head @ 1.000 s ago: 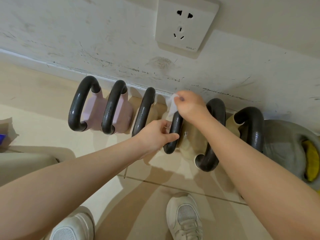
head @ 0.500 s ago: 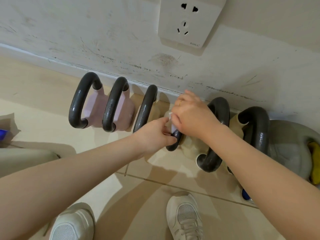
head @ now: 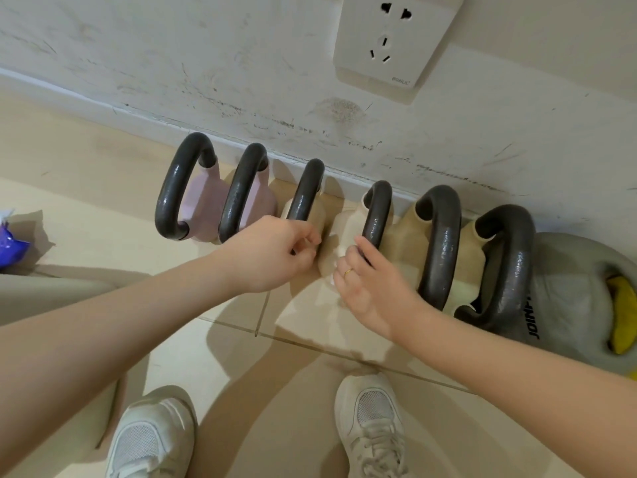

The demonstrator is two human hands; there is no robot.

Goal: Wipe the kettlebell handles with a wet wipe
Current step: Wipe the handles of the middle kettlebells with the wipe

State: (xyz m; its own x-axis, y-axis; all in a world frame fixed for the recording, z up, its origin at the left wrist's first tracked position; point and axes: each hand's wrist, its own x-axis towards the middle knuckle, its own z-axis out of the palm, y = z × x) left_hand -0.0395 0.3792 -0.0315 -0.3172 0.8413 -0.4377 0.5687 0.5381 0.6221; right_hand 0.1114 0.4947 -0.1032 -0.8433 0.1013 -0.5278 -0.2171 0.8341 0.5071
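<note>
I see a row of kettlebells standing on the pale tiled floor (head: 86, 208) against the scuffed white wall (head: 206, 63), their dark grey metal loop handles turned toward me across the middle of the frame. My left hand (head: 272, 257), just left of centre, has its fingers curled round the lower end of the third dark handle (head: 305, 191), which belongs to a cream kettlebell. My right hand (head: 370, 288), just right of centre and wearing a thin gold ring (head: 348, 272), curls its fingers round the lower end of the fourth dark handle (head: 377, 215). A small white patch shows at that hand's fingertips, but I cannot tell whether it is the wet wipe or the cream kettlebell body (head: 348, 222) behind. Further left stand two pink kettlebells (head: 201, 201), further right two thicker dark handles (head: 443, 243) and a large grey kettlebell with a yellow patch (head: 579, 298) at the right edge. A white wall socket (head: 393, 43) sits at the upper right, a purple packet (head: 10, 243) at the left edge, and two white mesh trainers (head: 372, 426) at the bottom.
</note>
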